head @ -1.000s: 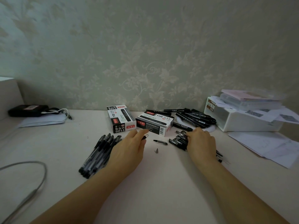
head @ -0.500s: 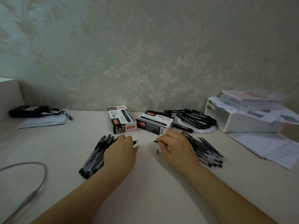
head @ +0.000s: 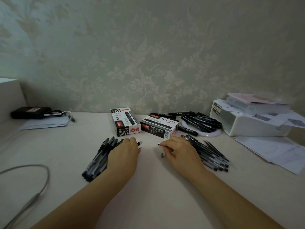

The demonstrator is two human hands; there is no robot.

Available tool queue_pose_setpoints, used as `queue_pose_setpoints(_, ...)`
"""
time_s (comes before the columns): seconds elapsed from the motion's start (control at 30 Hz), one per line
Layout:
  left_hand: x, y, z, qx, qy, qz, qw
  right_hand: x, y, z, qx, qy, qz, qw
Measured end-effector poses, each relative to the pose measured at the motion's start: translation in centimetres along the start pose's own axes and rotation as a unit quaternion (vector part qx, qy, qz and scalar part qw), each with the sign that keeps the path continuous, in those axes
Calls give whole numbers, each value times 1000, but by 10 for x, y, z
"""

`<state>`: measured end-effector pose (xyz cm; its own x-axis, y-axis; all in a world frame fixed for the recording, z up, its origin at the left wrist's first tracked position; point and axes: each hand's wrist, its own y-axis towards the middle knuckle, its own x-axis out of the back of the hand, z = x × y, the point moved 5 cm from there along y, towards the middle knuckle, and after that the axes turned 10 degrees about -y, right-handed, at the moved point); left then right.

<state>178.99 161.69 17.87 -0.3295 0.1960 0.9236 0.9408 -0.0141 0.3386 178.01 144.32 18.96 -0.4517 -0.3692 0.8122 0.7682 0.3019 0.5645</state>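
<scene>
So the right hand [head: 179,152] has swung off the right-side pile [head: 212,157] and now pinches the short black piece [head: 159,144] mid-table, next to a loose tip [head: 162,155]. Meanwhile the left hand [head: 125,152] curls round a pen [head: 140,143]. Looks like assembly's next.

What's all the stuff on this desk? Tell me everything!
pen boxes: two, black-white-red, back middle of desk
capped pens: a bunch, black, left of middle
pen parts: a pile, black, right of middle
markers: a heap, black, on white ring
pen tip: one, grey, desk middle
storage box: one, white, far right
loose papers: several, white, right edge
device: one, black, far left
cable: one, grey, left front
left hand: one, holds a pen
right hand: one, pinches small black piece
</scene>
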Motion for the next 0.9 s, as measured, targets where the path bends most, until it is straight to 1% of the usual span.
queue_pose_setpoints(0.1,3,-3,0,20,-25,-1,999,0,0,0,0,3,4,1000)
queue_pose_setpoints(0.17,7,-5,2,28,-16,1,999,0,0,-1,-2,6,3,1000)
queue_pose_setpoints(0.27,12,-6,10,46,-1,29,999,1,0,-3,-2,7,0,1000)
queue_pose_setpoints(0.37,11,-8,12,48,17,57,997,1,0,-2,-5,9,1,1000)
queue_pose_setpoints(0.57,9,-13,1,15,77,28,996,3,-1,0,3,18,-6,1000)
queue_pose_setpoints(0.73,9,-12,1,1,73,18,997,2,-1,-2,15,20,-20,1000)
queue_pose_setpoints(0.8,13,-11,0,0,59,-2,998,1,0,-3,13,16,-22,1000)
queue_pose_setpoints(0.83,17,-10,-1,-4,49,-25,998,1,1,-3,8,26,-30,999)
queue_pose_setpoints(0.9,30,-10,-8,-25,0,-102,994,5,3,-3,-19,95,-59,994)
